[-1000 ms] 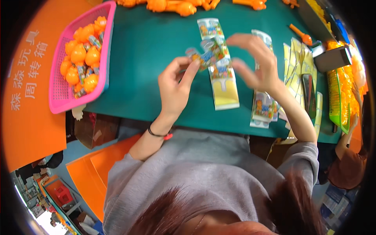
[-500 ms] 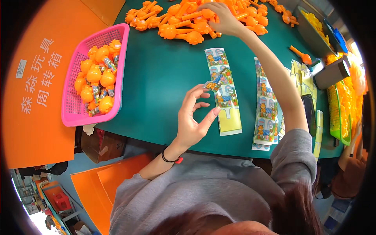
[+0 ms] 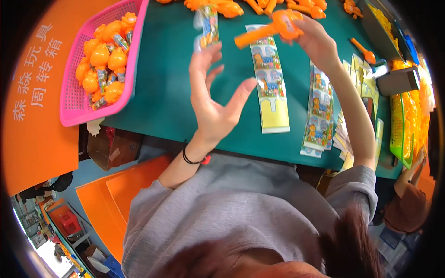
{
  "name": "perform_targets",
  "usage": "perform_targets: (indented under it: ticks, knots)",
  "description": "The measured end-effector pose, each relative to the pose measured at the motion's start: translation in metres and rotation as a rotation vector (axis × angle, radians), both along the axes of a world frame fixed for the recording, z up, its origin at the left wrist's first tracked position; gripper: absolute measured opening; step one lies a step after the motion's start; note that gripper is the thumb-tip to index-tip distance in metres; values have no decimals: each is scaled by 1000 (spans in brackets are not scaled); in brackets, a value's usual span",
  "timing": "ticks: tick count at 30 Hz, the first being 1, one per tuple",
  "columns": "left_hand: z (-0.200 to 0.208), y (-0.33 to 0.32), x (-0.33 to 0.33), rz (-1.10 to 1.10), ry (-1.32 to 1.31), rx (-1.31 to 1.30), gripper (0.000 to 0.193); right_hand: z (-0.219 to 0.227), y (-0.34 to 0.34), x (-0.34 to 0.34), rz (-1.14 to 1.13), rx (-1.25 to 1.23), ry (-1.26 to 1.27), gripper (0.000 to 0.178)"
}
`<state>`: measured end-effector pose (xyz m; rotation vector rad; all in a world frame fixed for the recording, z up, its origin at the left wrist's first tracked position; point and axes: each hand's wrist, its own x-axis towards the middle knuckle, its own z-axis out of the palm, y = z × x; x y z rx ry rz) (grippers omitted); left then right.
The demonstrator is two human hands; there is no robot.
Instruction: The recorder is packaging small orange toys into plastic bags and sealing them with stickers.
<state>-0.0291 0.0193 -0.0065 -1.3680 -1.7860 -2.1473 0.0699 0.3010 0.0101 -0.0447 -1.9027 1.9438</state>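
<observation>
My left hand (image 3: pixel 215 102) is raised over the table with its thumb spread away. A peeled printed sticker (image 3: pixel 211 27), partly clear and blurred by motion, hangs from its fingertips. In my right hand (image 3: pixel 317 44) is an orange plastic toy (image 3: pixel 285 25) with a round head and a stick-like handle pointing left. The toy hangs over the top end of a sticker strip (image 3: pixel 274 116), whose near end is bare yellow backing. More sticker strips (image 3: pixel 320 109) lie stacked beneath my right forearm.
A pink basket (image 3: pixel 67 102) at the left holds several orange toys with stickered handles. Loose orange toys (image 3: pixel 227 9) lie along the far edge. Used yellow backing sheets (image 3: pixel 354 88), a grey bin (image 3: pixel 378 37) and a green basket (image 3: pixel 401 153) are at the right, near another person's arm (image 3: pixel 410 171).
My right hand has come back from the pile toward me, now with an orange toy in it. My left hand has moved left and farther away, carrying the sticker. The view has shifted.
</observation>
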Motion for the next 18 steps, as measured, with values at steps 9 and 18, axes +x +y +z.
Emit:
perform_targets:
  ticks: [9,18]
  knots:
    - [9,2,44,-511,-710,-159,57,10,-108,82,25,-300,-99,50]
    - [-2,-1,30,-438,-880,-98,23,-14,-108,97,-152,-357,-17,58]
